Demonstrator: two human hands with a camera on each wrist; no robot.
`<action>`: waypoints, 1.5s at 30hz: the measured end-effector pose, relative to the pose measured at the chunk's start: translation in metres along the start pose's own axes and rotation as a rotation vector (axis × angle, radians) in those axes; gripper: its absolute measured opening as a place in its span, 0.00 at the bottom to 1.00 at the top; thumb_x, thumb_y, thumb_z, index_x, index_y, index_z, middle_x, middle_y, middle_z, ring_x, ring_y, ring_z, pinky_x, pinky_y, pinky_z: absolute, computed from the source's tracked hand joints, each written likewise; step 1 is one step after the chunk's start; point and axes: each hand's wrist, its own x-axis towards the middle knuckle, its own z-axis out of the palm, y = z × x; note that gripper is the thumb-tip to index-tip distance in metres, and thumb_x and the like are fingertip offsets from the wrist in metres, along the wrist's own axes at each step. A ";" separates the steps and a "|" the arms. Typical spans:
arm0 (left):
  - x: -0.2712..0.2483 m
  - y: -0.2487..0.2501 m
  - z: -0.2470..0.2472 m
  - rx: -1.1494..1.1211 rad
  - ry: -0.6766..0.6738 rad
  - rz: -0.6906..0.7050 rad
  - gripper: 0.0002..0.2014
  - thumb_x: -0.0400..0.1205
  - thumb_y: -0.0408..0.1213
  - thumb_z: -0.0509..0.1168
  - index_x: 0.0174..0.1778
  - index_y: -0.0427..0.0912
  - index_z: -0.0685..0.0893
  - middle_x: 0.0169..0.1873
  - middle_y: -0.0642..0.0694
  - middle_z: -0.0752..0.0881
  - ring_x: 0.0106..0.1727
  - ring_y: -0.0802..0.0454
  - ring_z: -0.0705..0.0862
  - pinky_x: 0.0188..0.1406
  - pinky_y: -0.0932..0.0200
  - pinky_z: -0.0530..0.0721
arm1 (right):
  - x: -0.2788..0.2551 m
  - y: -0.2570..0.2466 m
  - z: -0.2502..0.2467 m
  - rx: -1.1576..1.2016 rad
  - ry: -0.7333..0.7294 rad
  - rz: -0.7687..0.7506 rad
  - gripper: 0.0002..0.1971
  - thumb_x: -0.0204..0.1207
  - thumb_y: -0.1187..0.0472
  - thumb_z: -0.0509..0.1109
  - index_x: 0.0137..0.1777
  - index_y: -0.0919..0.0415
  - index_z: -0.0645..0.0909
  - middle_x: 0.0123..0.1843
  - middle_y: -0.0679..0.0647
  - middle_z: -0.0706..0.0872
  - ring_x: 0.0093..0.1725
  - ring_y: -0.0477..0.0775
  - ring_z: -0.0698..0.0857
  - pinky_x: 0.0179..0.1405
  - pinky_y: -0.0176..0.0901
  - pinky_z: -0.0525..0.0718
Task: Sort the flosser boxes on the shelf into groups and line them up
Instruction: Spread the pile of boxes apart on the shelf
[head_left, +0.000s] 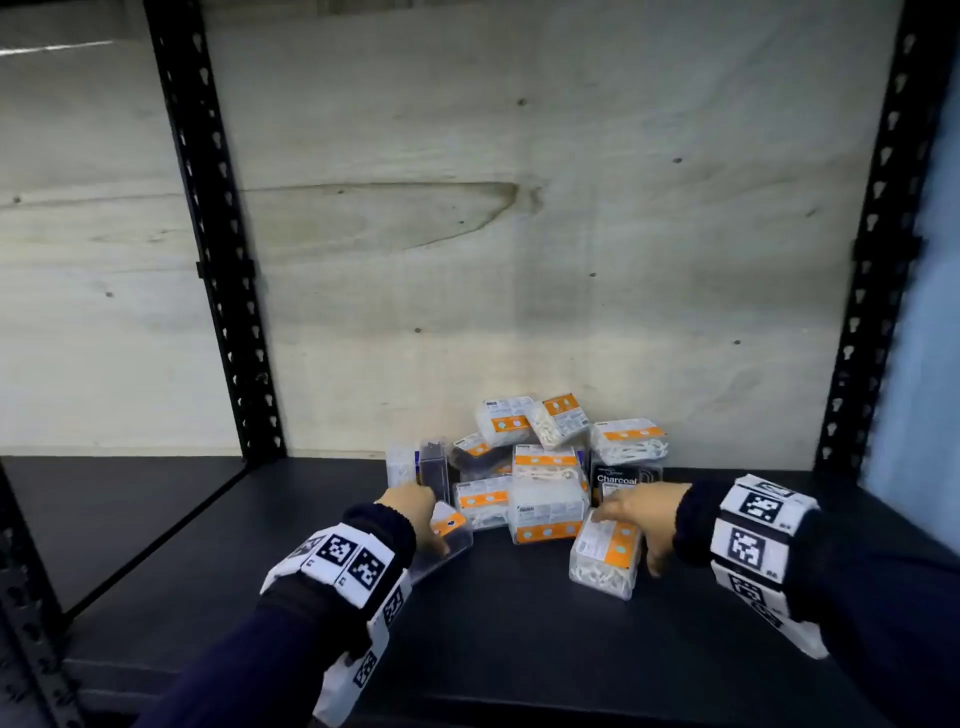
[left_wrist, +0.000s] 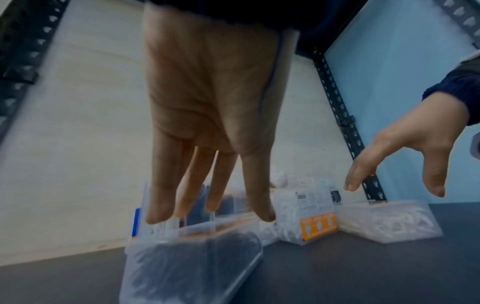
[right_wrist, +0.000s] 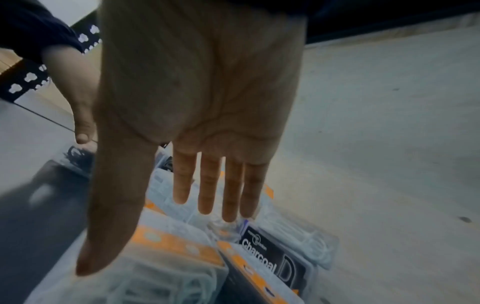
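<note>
A jumbled pile of flosser boxes (head_left: 540, 457) lies at the back middle of the black shelf (head_left: 519, 634); most hold white flossers under orange labels. My left hand (head_left: 426, 525) reaches to the pile's left end. Its straight fingertips (left_wrist: 155, 218) touch the top edge of a clear box of dark flossers (left_wrist: 192, 265), which is tilted. My right hand (head_left: 623, 535) is spread flat, thumb apart, over a white flosser box (head_left: 605, 553) at the front right. A black Charcoal box (right_wrist: 272, 257) lies just beyond its fingertips (right_wrist: 228, 214). Neither hand grips anything.
A pale wooden back panel (head_left: 519, 234) closes the shelf behind the pile. Black perforated uprights (head_left: 218, 260) stand at left and right (head_left: 872, 260). Bare black shelf surface stretches to the left of the pile and along the front edge.
</note>
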 end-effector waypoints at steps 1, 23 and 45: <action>0.002 0.000 0.001 0.008 -0.032 -0.014 0.27 0.78 0.46 0.69 0.68 0.33 0.78 0.67 0.39 0.81 0.66 0.42 0.82 0.64 0.54 0.81 | 0.002 -0.001 0.000 0.000 -0.026 0.001 0.42 0.71 0.64 0.75 0.82 0.59 0.57 0.81 0.59 0.64 0.79 0.59 0.66 0.77 0.49 0.68; 0.014 -0.044 -0.015 -0.046 -0.263 0.199 0.19 0.88 0.37 0.53 0.73 0.35 0.76 0.71 0.38 0.79 0.73 0.43 0.75 0.69 0.60 0.71 | 0.029 0.021 -0.005 0.407 -0.177 -0.035 0.27 0.72 0.49 0.73 0.71 0.49 0.75 0.65 0.46 0.79 0.60 0.44 0.74 0.65 0.36 0.71; 0.001 -0.016 -0.013 0.027 -0.064 0.235 0.26 0.76 0.42 0.70 0.69 0.40 0.77 0.64 0.43 0.81 0.64 0.46 0.80 0.49 0.62 0.75 | 0.001 0.039 0.011 0.303 0.192 0.110 0.12 0.67 0.57 0.75 0.48 0.55 0.78 0.39 0.47 0.77 0.37 0.47 0.76 0.26 0.30 0.67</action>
